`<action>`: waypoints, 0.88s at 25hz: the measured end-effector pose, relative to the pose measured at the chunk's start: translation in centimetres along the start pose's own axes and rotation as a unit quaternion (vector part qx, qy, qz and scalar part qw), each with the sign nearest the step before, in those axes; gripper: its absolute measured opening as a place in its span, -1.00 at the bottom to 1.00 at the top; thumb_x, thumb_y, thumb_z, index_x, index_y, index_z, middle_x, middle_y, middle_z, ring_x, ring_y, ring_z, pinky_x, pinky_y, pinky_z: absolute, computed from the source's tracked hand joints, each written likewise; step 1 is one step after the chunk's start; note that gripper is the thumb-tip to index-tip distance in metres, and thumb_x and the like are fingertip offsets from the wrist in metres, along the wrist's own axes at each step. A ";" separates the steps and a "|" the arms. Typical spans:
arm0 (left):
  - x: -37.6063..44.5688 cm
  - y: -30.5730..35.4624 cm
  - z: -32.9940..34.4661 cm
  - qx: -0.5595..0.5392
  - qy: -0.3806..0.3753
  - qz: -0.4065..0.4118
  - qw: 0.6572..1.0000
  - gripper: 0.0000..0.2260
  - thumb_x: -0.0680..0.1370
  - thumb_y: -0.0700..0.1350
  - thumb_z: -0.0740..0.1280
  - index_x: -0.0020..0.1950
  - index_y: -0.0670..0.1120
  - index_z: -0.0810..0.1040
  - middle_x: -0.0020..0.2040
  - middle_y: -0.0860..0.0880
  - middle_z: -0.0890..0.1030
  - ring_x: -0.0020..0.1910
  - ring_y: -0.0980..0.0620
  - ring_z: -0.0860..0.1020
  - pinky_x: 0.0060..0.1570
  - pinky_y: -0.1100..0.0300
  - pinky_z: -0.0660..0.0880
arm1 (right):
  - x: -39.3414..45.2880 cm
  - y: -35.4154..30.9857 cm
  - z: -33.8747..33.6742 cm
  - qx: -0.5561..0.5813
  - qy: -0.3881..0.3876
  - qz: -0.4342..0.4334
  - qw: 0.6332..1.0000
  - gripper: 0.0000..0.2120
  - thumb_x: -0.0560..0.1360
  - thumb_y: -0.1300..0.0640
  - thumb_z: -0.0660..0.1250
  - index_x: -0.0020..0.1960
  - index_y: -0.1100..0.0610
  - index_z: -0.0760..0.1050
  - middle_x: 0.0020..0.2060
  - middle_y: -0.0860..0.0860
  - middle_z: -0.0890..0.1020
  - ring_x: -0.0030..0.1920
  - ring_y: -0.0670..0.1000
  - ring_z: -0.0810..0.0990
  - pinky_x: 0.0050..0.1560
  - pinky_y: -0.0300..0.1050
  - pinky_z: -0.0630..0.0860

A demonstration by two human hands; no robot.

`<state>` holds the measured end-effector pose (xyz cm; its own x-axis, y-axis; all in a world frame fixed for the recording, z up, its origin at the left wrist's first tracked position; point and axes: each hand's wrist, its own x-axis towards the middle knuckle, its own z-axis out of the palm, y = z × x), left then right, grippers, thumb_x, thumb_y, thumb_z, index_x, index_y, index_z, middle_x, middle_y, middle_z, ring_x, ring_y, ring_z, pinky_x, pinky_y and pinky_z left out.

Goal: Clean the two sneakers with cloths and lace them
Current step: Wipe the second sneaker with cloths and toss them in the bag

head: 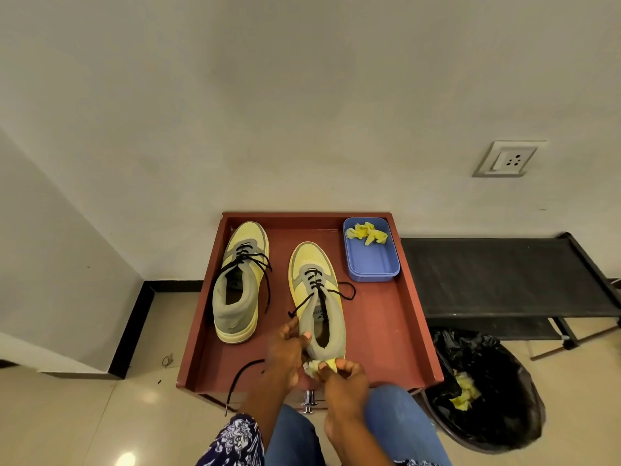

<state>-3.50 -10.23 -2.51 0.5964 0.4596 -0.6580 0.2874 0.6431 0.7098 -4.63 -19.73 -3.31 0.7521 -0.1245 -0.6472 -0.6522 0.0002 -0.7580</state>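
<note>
Two yellow and grey sneakers stand on a red-brown table top (386, 331). The left sneaker (240, 280) is laced in black, its lace ends loose. The right sneaker (319, 294) is partly laced, and a long black lace end (240, 375) trails off the table's front edge. My left hand (285, 348) grips the right sneaker's grey collar at the heel. My right hand (339, 373) pinches a small crumpled yellow cloth (314, 366) against the back of that heel.
A blue plastic box (373, 264) with a crumpled yellow cloth (366, 232) sits at the table's back right corner. A black bin (484, 391) lined with a bag and holding used cloths stands on the floor at the right. Behind it is a black bench (504, 277).
</note>
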 end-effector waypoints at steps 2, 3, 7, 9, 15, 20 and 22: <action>0.1 0.0 0.0 0.004 0.001 -0.006 1.000 -0.58 0.52 -0.42 0.22 0.38 -0.24 0.33 0.11 -0.18 0.54 0.08 -0.10 0.48 0.03 0.01 0.48 | 0.1 0.4 0.1 -0.004 0.009 0.005 1.000 -0.76 0.33 0.43 0.41 -0.22 0.15 0.44 -0.21 0.15 0.63 -0.26 0.08 0.56 -0.28 -0.08 0.53; 0.1 0.0 -0.1 0.006 0.002 -0.007 1.000 -0.57 0.52 -0.42 0.23 0.38 -0.24 0.33 0.16 -0.21 0.53 0.08 -0.10 0.48 0.03 0.02 0.48 | 0.1 0.5 0.1 -0.001 0.014 0.012 1.000 -0.75 0.33 0.46 0.39 -0.23 0.16 0.43 -0.21 0.17 0.63 -0.27 0.09 0.56 -0.32 -0.10 0.51; 0.3 0.1 -0.3 0.013 0.002 -0.011 1.000 -0.59 0.51 -0.42 0.25 0.34 -0.24 0.37 0.11 -0.17 0.53 0.08 -0.12 0.49 -0.06 0.09 0.49 | 0.6 1.0 0.4 0.041 0.030 0.072 0.996 -0.74 0.33 0.53 0.34 -0.23 0.20 0.40 -0.26 0.18 0.58 -0.31 0.13 0.56 -0.40 -0.12 0.51; 0.4 0.1 -0.4 0.014 -0.001 -0.016 1.000 -0.60 0.50 -0.42 0.25 0.33 -0.24 0.37 0.11 -0.17 0.54 0.08 -0.12 0.50 -0.02 0.03 0.50 | 0.8 1.6 1.1 0.076 0.027 0.117 0.990 -0.76 0.33 0.53 0.34 -0.20 0.24 0.41 -0.24 0.20 0.58 -0.30 0.17 0.59 -0.41 -0.12 0.53; 0.6 -0.4 -0.5 0.023 0.003 -0.013 1.000 -0.59 0.51 -0.41 0.25 0.35 -0.22 0.37 0.20 -0.21 0.54 0.09 -0.13 0.52 0.04 0.01 0.50 | 0.2 1.1 3.4 0.189 0.016 0.243 0.951 -0.88 0.39 0.47 0.35 -0.22 0.30 0.47 -0.38 0.17 0.57 -0.44 0.11 0.53 -0.55 -0.22 0.41; 0.7 -0.5 -0.4 0.066 0.006 0.003 0.998 -0.57 0.52 -0.39 0.25 0.38 -0.18 0.34 0.16 -0.20 0.56 0.12 -0.18 0.53 0.18 -0.11 0.47 | -0.4 0.4 3.7 0.234 0.014 0.249 0.940 -0.86 0.45 0.44 0.28 -0.26 0.30 0.43 -0.55 0.11 0.52 -0.66 0.00 0.42 -0.68 -0.31 0.25; 0.8 -0.5 -0.5 0.075 0.002 0.004 0.997 -0.56 0.52 -0.39 0.24 0.39 -0.19 0.33 0.12 -0.19 0.56 0.08 -0.15 0.54 0.15 -0.08 0.49 | -0.2 0.4 3.1 0.191 -0.002 0.232 0.954 -0.81 0.41 0.48 0.28 -0.34 0.31 0.41 -0.55 0.14 0.50 -0.72 0.00 0.35 -0.70 -0.34 0.19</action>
<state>-3.52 -9.91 -3.46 0.5963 0.4676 -0.6525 0.3919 0.5398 0.7450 -4.75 -16.63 -3.79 0.3916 -0.0200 -0.9199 -0.8333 0.4162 -0.3638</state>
